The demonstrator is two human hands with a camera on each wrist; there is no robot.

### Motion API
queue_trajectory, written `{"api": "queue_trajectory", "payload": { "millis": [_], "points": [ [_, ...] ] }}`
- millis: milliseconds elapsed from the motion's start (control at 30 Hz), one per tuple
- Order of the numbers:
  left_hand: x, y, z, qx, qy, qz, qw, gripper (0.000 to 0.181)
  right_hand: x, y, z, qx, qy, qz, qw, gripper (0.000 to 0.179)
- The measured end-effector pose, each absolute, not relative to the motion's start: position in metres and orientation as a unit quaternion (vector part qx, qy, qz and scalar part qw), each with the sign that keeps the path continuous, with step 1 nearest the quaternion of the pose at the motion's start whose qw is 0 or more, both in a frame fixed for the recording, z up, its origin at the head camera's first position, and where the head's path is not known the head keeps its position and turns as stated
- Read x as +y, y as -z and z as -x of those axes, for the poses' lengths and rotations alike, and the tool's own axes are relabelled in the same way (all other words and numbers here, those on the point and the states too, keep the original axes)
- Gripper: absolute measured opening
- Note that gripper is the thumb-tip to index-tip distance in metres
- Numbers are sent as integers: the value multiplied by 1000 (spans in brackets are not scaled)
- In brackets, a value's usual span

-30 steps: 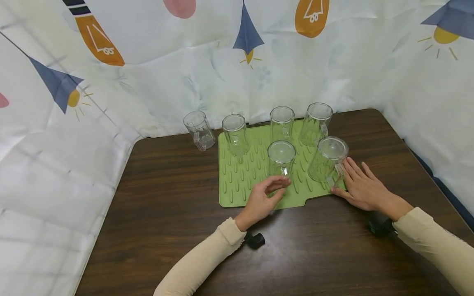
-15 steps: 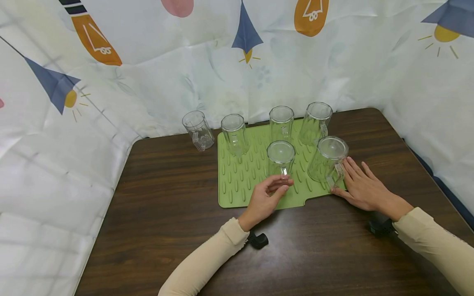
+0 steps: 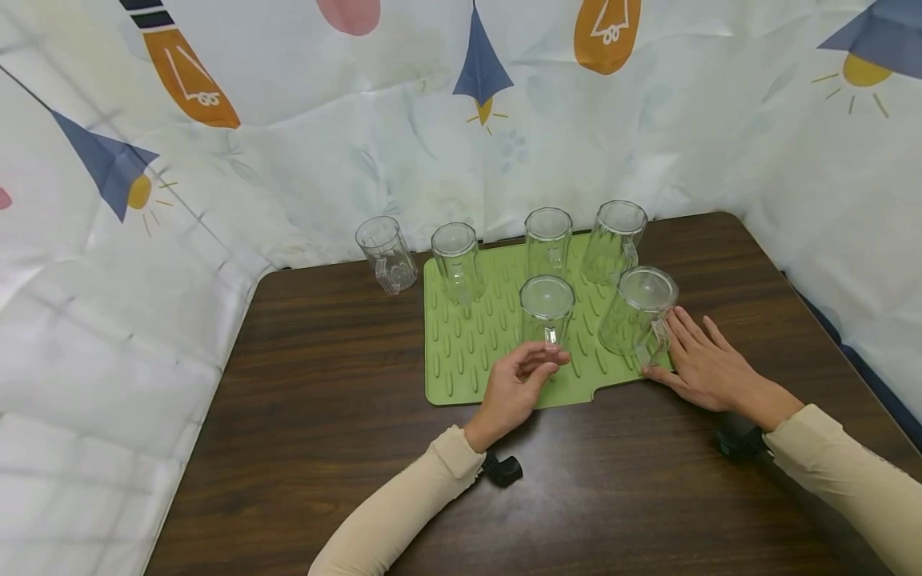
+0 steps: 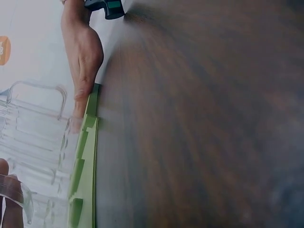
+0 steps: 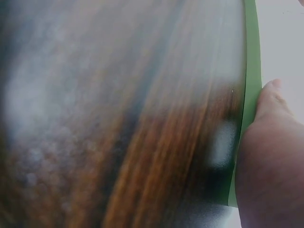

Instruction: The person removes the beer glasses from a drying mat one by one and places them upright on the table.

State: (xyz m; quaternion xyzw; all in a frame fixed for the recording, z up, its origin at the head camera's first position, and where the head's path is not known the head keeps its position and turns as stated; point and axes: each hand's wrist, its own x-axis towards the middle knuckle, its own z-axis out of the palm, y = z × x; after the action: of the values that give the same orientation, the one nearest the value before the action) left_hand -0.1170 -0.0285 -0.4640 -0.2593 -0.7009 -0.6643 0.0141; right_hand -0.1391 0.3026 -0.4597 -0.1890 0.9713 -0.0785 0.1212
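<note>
My left hand [image 3: 513, 390] grips the handle of a clear glass mug [image 3: 546, 302] standing upside down on the green drying mat [image 3: 461, 376]. In the left wrist view, the fingers [image 4: 13, 204] show through the handle of that mug [image 4: 28, 197]. My right hand [image 3: 709, 366] lies with straight fingers at the mat's right front corner, beside a larger inverted mug [image 3: 630, 316] and its handle. The right wrist view has this hand [image 5: 273, 156] against the mat's green edge [image 5: 252, 71]. Whether it touches the larger mug cannot be told.
Along the back of the mat stand three more glass mugs, at left [image 3: 458, 268], middle [image 3: 549, 240] and right [image 3: 612, 244]. Another mug [image 3: 389, 256] is off the mat on the dark wooden table [image 3: 317, 376]. Printed white cloth [image 3: 302, 184] encloses the back and sides.
Over the last second, my left hand has shifted slightly to the right at the mug's handle. My right hand and the mugs stay in place.
</note>
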Motion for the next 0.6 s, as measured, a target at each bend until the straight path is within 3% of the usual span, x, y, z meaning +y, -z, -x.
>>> {"api": "queue_trajectory", "payload": {
  "millis": [600],
  "points": [
    [-42, 456, 111, -677, 695, 240, 17, 22, 300, 457, 137, 972, 72, 187, 124, 98]
  ]
}}
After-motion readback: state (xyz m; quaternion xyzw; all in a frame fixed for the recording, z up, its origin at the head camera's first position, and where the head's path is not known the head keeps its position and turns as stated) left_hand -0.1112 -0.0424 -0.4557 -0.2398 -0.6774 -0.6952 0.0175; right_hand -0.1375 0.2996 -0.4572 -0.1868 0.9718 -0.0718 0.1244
